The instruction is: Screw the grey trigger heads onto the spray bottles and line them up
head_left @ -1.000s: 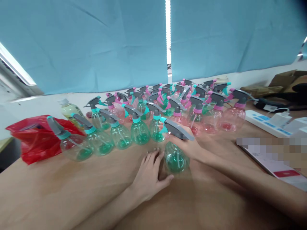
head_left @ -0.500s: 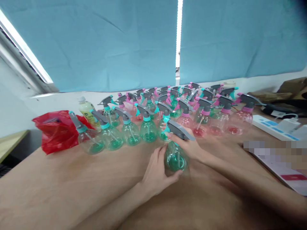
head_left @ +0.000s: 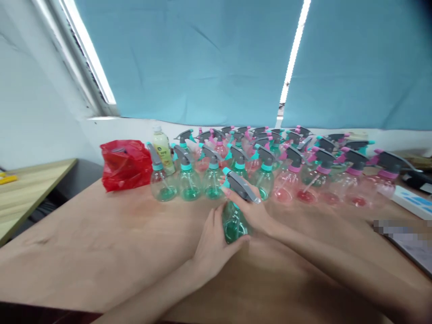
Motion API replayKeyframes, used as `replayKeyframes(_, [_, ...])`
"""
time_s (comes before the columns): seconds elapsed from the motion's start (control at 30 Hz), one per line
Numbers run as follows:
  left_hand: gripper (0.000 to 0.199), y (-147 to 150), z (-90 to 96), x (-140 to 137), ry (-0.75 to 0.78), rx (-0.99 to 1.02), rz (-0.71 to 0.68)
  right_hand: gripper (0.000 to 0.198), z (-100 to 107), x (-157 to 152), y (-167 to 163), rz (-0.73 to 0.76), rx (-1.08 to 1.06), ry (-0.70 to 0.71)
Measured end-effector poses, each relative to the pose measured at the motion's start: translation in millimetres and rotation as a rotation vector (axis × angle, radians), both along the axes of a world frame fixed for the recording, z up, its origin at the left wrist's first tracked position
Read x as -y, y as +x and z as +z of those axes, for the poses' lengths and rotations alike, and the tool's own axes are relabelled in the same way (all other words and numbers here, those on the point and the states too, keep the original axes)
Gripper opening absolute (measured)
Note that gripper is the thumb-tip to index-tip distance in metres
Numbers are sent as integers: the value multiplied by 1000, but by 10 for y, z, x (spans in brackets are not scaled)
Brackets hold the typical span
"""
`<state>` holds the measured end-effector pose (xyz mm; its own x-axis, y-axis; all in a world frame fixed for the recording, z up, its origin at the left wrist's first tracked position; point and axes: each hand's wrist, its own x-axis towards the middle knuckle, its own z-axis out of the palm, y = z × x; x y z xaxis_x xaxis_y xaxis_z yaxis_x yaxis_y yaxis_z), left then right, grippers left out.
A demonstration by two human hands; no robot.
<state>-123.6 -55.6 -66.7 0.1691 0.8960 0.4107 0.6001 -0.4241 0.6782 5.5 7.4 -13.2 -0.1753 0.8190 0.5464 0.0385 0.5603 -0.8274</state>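
A green spray bottle [head_left: 235,225] with a grey and teal trigger head is between my two hands, in front of the other bottles. My left hand [head_left: 216,243] is curved round its lower body, thumb at the near side. Around the neck, just below the spray head, my right hand [head_left: 254,207] is closed, its fingertips partly hidden behind the head. Directly behind stands a row of green spray bottles [head_left: 191,184], and to the right of these come pink spray bottles [head_left: 283,186]. Further bottles stand behind them, partly covered.
At the left of the wooden table [head_left: 84,243] lies a red plastic bag [head_left: 126,166] beside a bottle with a yellowish label [head_left: 162,150]. A white power strip [head_left: 413,202] and a partly blurred flat object [head_left: 408,245] lie at the right. Blue curtain [head_left: 202,63] hangs behind.
The view has turned left, so the bottles and bag appear further right. Both hands still hold the green spray bottle, which sits slightly further left in the view.
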Motion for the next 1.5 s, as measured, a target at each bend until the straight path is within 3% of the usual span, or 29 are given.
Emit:
replayKeyframes(0.1, [80,-260,3,76,57,-26,82,26,34,55,-305,76,-15,-1])
replayKeyframes(0.33, [79,-858,58,332,10,0,190,30,125,187,-929,201,87,25])
replayKeyframes(0.47, [84,-1154,46,451,-7,3,309,46,230,176,-1073,332,303,131])
replayKeyframes(0.6, [72,-1486,154,554,-20,30,364,64,372,77,-1071,398,490,206])
replayKeyframes(0.73, [60,-1865,247,531,-27,107,446,47,552,-39,-1100,275,479,185])
replayKeyframes(0.87, [67,-2219,252,323,34,101,509,35,748,-169,-1242,83,466,352])
replayKeyframes(1.03, [68,-2468,287,-13,57,91,499,34,872,-362,-1497,-139,670,507])
replayKeyframes(1.33, [73,-2602,324,-443,77,84,481,58,921,-545,-1828,-294,966,411])
replayKeyframes(1.5, [77,-2627,324,-547,47,80,510,50,921,-600,-1927,-276,1064,340])
